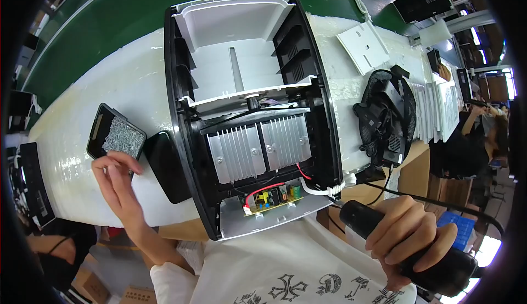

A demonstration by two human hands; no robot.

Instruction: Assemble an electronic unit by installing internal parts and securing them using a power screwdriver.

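My right hand (409,238) is wrapped round a black corded electric screwdriver (359,216), whose tip points at the near right corner of an open appliance housing (171,84). My left hand (118,186) is at the near edge of a small black tray (96,139) filled with silver screws (122,136). Its fingers are bent and drawn together; whatever they pinch is too small to make out. Inside the black and white housing lie two finned metal heat sinks (236,150). Nearer to me sits a circuit board (272,199) with red wires, on a grey panel (291,216).
A dark flat panel (167,166) lies between tray and housing. On the right are a white plate (363,47), a black mesh basket of power adapters (384,112) and a stack of white panels (436,109). The screwdriver's black cable (439,202) loops behind my right hand. Another person (466,144) is far right.
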